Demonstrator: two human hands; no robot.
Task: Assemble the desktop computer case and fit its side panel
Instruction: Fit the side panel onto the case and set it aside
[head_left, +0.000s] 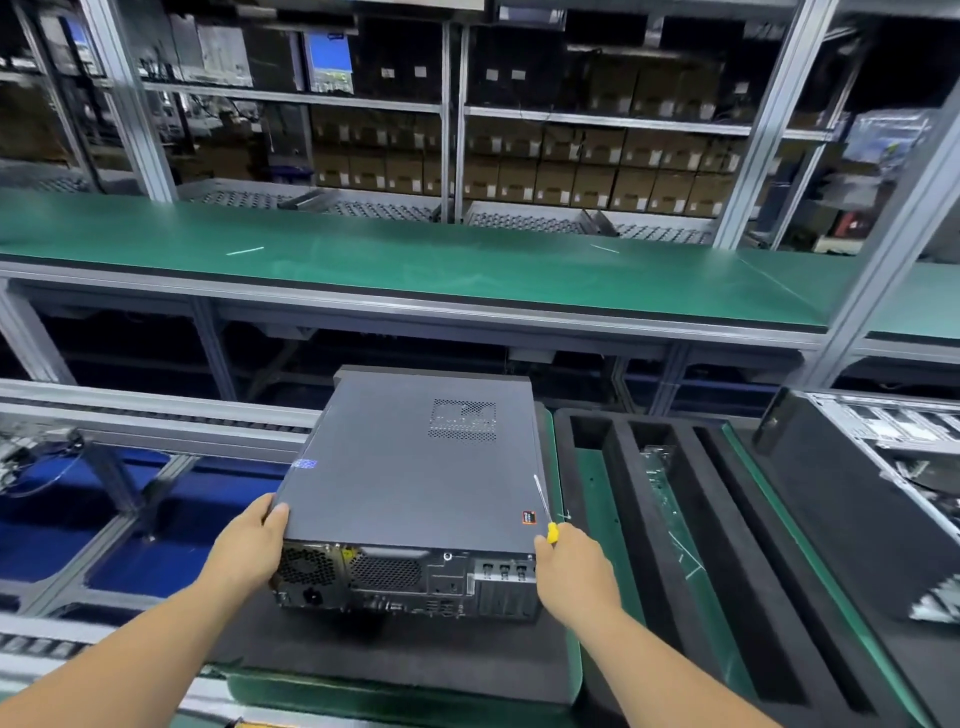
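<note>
Item: desktop computer case (415, 467), dark grey, lying flat on a black foam pad (395, 660) on the counter, its rear port panel turned toward the person. The side panel (395, 483) is seated on top of the case and faces up; a perforated vent patch (462, 420) sits toward the far right of that panel, a small blue label (304, 464) at its left edge, a small orange-red sticker (529, 517) at its near right corner.

Left hand (249, 545): grips the near left corner of the case, thumb lying on the panel's top edge, fingers wrapped down the left side.

Right hand (574, 569): set against the near right corner of the case, curled round a screwdriver (545, 512) with a yellow handle (only the handle's tip shows above the fist); its thin metal shaft slants up and away over the panel's right edge.

Right of the case: a black foam tray (680, 519) with long parallel slots, touching the pad's edge. Farther right of the case: an open metal chassis (893, 441), partly cut off by the frame edge.

Beyond the case: a green conveyor belt (415, 260) running crosswise, and behind it racks holding brown cartons (571, 166).

Left of the case: grey roller rails (156, 410) above blue bins.
</note>
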